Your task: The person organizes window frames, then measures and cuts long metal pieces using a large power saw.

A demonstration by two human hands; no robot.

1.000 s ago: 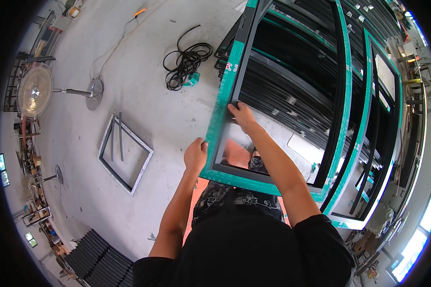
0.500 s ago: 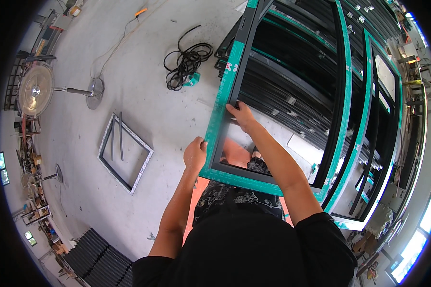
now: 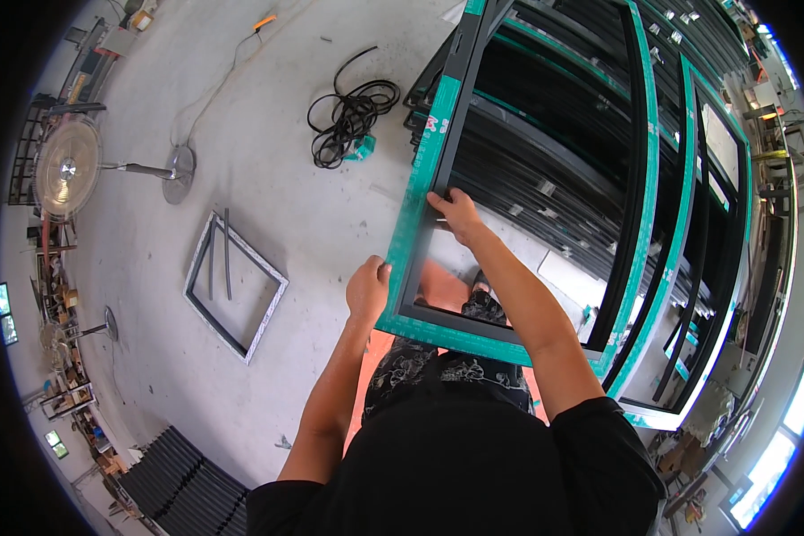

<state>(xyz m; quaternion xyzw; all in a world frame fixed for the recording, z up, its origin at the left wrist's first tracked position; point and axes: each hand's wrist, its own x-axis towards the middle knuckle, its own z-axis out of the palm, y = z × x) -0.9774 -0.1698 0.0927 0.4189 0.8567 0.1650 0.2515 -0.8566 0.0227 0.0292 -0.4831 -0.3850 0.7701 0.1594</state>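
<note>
A large window frame (image 3: 417,192) with black profiles and green protective film stands tilted in front of me. My left hand (image 3: 367,288) is closed at the outer edge of its left side, near the lower corner; its fingertips are hidden. Higher up on that same side, my right hand (image 3: 456,215) reaches across the frame's opening and grips the inner black profile, thumb on top and fingers curled. A small thin light piece shows beside the right fingers, too small to name.
More green-filmed frames (image 3: 673,241) and stacked black profiles (image 3: 527,192) stand at right. On the floor lie a coiled black strip (image 3: 335,134) and a smaller frame (image 3: 257,255) with loose bars. A pedestal fan (image 3: 68,168) is at left; dark profiles (image 3: 179,482) are bundled at lower left.
The frame and both hands have shifted very slightly to the right in the picture. Both grips look the same.
</note>
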